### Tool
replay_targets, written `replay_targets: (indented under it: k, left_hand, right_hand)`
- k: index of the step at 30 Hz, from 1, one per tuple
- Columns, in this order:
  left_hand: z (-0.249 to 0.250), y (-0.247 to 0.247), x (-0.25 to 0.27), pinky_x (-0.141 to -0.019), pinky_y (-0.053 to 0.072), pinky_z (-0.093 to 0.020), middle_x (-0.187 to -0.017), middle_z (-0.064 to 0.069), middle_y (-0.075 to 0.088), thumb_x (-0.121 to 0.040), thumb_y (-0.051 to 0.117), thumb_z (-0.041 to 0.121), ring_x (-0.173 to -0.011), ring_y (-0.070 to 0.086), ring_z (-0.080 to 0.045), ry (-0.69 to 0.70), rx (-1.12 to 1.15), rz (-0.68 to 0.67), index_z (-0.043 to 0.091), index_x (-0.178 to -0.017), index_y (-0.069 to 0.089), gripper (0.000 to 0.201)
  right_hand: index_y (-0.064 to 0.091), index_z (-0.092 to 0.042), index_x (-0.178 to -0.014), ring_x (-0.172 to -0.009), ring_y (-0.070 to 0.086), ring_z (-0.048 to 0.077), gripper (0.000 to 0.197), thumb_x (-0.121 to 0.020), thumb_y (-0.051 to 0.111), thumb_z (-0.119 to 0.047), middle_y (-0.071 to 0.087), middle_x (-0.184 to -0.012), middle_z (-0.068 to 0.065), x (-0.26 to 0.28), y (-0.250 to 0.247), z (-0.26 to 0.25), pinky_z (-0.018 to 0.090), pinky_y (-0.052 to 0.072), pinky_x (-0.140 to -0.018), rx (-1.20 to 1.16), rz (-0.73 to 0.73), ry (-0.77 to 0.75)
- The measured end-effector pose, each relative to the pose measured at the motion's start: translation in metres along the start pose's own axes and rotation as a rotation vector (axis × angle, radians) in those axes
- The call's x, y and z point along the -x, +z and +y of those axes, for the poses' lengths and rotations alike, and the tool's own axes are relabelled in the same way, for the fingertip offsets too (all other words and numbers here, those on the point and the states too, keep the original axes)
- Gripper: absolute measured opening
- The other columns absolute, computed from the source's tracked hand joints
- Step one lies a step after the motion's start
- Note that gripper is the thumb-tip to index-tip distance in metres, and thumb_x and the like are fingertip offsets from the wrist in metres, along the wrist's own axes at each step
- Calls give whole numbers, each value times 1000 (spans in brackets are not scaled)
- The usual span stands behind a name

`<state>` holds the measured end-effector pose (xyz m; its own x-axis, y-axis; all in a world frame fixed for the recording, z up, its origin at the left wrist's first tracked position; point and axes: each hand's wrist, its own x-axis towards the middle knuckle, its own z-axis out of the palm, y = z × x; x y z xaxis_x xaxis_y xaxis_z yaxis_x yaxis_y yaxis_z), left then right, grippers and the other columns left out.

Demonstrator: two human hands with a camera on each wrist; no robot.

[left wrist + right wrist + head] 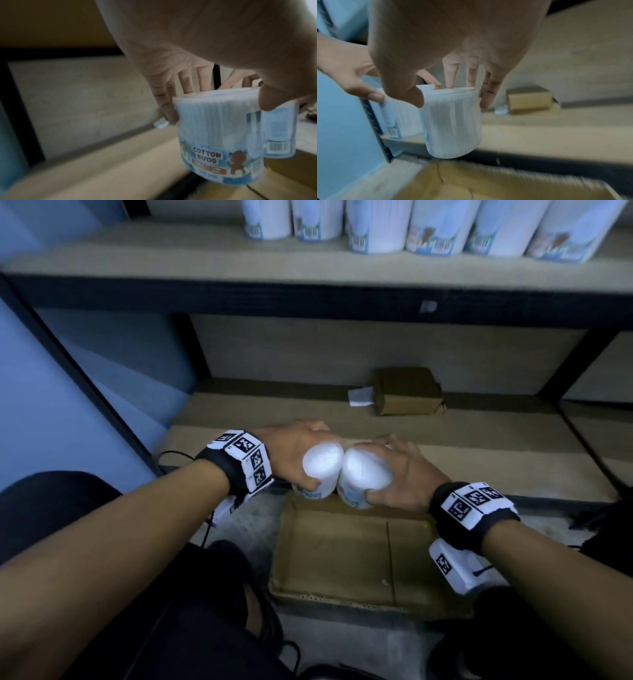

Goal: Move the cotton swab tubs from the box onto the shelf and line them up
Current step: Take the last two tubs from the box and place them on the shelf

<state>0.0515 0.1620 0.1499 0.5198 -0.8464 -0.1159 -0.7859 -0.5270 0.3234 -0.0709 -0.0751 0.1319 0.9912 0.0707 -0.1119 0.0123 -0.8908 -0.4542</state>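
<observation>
I hold two cotton swab tubs side by side above the far edge of the cardboard box (329, 546), just short of the lower shelf (479, 460). My left hand (313, 457) grips the left tub (323, 470) from above by its white lid; its "COTTON BUDS" label (207, 157) faces the wrist camera. In the same way my right hand (378, 467) grips the right tub (359, 474), thumb near me and fingers on the far side. The tubs touch or nearly touch. The right wrist view shows the right tub (453, 128) upright above the box's rim. Several tubs (376, 227) stand in a row on the upper shelf (171, 258).
A small brown carton (406, 392) and a white scrap of paper (359, 397) lie at the back of the lower shelf. A black upright (85, 378) and a blue wall bound the shelf on the left. My dark-clad knees are in front of the box.
</observation>
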Motion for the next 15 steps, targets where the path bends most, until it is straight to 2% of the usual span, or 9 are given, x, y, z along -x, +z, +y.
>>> replay_targets:
  k: [2, 6, 9, 13, 15]
  left_hand:
    - [4, -30, 7, -101, 48, -41, -135, 8, 45, -61, 77, 55, -123, 49, -14, 25, -28, 31, 35, -143, 44, 90]
    - [15, -91, 27, -107, 43, -34, -141, 12, 41, -66, 75, 55, -128, 45, -8, 47, -69, 106, 32, -149, 40, 93]
    - [20, -129, 41, -110, 40, -32, -142, 13, 40, -68, 74, 54, -131, 43, -6, 69, -84, 158, 31, -150, 39, 92]
    - [24, -175, 60, -109, 36, -25, -142, 16, 39, -71, 78, 47, -131, 41, -3, 72, -119, 201, 34, -149, 39, 88]
    - [27, -196, 70, -108, 36, -25, -141, 16, 42, -71, 74, 51, -130, 43, -3, 90, -132, 235, 35, -149, 41, 86]
  right_hand:
    - [37, -49, -142, -128, 37, 22, 85, -65, 74, -51, 37, -140, -9, 2, -24, -14, 43, 40, -101, 26, 48, -56]
    - [46, -52, -134, -118, 36, 16, 76, -61, 65, -58, 37, -133, -13, 6, -73, -47, 34, 40, -97, 51, 171, -137]
    - [51, -51, -130, -117, 37, 14, 72, -60, 61, -59, 39, -127, -13, 6, -108, -72, 29, 37, -101, 25, 216, -200]
    - [52, -52, -129, -120, 40, 13, 72, -58, 61, -61, 39, -123, -15, 4, -148, -105, 30, 38, -105, 22, 215, -274]
    - [53, -53, -127, -121, 41, 12, 71, -57, 60, -60, 41, -124, -15, 3, -166, -119, 33, 41, -104, 20, 227, -292]
